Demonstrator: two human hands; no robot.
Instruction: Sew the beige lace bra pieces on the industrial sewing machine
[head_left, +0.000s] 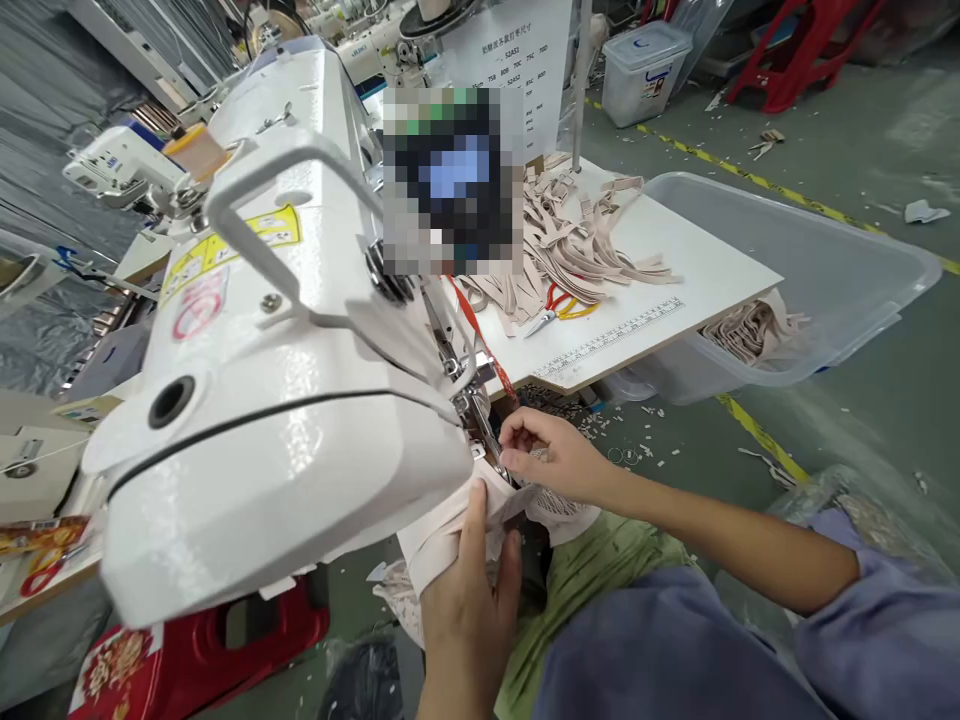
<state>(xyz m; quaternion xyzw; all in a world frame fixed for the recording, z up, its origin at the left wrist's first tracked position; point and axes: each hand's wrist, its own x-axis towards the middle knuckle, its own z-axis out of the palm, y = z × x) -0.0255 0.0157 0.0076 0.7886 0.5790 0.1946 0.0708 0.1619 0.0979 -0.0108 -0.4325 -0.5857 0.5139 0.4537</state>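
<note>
A large white sewing machine (pixel 285 380) fills the left and centre of the head view. At its needle end, my right hand (pixel 551 455) pinches a pale beige fabric piece (pixel 457 525) right by the presser foot, fingers curled closed. My left hand (pixel 469 590) grips the same fabric from below, thumb pointing up and fingers wrapped round it. The fabric hangs down past the machine's edge over my lap. The needle itself is hidden among metal parts.
On the white table (pixel 675 290) beyond lie a heap of beige straps (pixel 577 240), red-and-yellow-handled scissors (pixel 559 305) and a printed ruler. A clear plastic bin (pixel 795 260) with more beige pieces stands to the right. A red stool (pixel 195 650) sits lower left.
</note>
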